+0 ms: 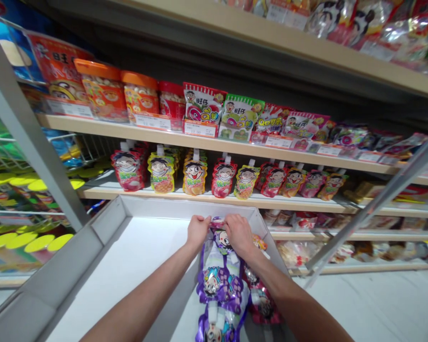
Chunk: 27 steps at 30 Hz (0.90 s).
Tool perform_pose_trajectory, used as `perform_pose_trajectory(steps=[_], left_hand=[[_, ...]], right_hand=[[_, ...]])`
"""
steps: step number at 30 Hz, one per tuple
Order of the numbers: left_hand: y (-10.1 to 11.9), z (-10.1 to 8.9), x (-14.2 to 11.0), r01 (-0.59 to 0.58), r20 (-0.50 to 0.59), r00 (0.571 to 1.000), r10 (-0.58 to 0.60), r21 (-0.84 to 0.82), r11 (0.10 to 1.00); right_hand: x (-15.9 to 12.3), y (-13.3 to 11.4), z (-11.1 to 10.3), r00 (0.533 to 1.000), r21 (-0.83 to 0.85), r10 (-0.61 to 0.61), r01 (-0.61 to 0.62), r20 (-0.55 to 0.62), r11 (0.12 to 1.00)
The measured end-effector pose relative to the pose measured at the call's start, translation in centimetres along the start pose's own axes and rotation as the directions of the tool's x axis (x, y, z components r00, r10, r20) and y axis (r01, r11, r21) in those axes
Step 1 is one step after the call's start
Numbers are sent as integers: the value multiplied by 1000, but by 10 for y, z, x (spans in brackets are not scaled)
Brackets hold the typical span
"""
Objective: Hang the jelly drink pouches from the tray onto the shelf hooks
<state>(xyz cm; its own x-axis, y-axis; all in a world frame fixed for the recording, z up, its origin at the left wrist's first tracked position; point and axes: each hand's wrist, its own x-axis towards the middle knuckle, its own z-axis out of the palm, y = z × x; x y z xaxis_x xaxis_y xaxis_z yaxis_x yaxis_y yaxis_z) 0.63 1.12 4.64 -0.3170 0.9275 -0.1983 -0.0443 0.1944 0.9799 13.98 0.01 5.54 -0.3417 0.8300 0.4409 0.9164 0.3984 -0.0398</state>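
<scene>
My left hand (199, 231) and my right hand (239, 235) are close together at the far end of a white box. The fingers of both are closed on the top of a purple jelly pouch (221, 239) with a cartoon face; its upper end is partly hidden by them. Below it, more purple pouches (211, 282) with white spouts lie in a row toward me. Under my right forearm are dark red pouches (267, 306), partly covered. An orange pouch (259, 241) shows just beyond my right wrist.
The white box (189, 209) stands against a shop shelf (203, 200) lined with upright spouted pouches (194, 175). Candy bags (204, 104) and orange-lidded jars (105, 90) fill the shelf above. Metal posts (32, 114) rise at left and right. Yellow-lidded tubs (7, 242) stand at left.
</scene>
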Motion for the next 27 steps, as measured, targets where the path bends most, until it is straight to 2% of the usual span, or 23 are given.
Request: perform_pose_trajectory(steps=[3,4,5,7,9,11,16,19,23,27], left_hand=[[4,-1,-2,-28,-123,992,16,-97,995],[5,-1,-5,-27,-119,993,11,-132,991],[8,-1,-9,-11,-84,996,-3,-164,986],[13,-1,-17,68,77,996,-53,-203,977],[17,0,-24,165,249,962,-112,-205,965],[19,3,-27,201,297,946,-127,-234,951],[7,10,-13,85,173,985,-7,-447,890],[0,8,-5,43,113,993,16,-502,864],[9,1,-6,-13,84,994,64,-505,863],[22,-1,-12,-47,138,982,126,-471,881]], right_hand=[[1,-9,-5,1000,14,-14,14,-9,1000],[2,-10,-6,1000,15,-9,9,-13,1000],[2,-11,-7,1000,17,1,0,-19,1000],[3,-11,-8,999,25,26,-25,-35,999],[3,-12,-10,998,45,43,-41,-50,998],[2,-17,-11,997,82,37,-32,-62,996],[-4,-34,-10,995,210,-62,77,-77,975],[-4,-35,-10,990,333,-68,106,-123,937],[2,-23,-10,976,515,78,39,-203,856],[6,-15,-13,964,662,209,-49,-165,748]])
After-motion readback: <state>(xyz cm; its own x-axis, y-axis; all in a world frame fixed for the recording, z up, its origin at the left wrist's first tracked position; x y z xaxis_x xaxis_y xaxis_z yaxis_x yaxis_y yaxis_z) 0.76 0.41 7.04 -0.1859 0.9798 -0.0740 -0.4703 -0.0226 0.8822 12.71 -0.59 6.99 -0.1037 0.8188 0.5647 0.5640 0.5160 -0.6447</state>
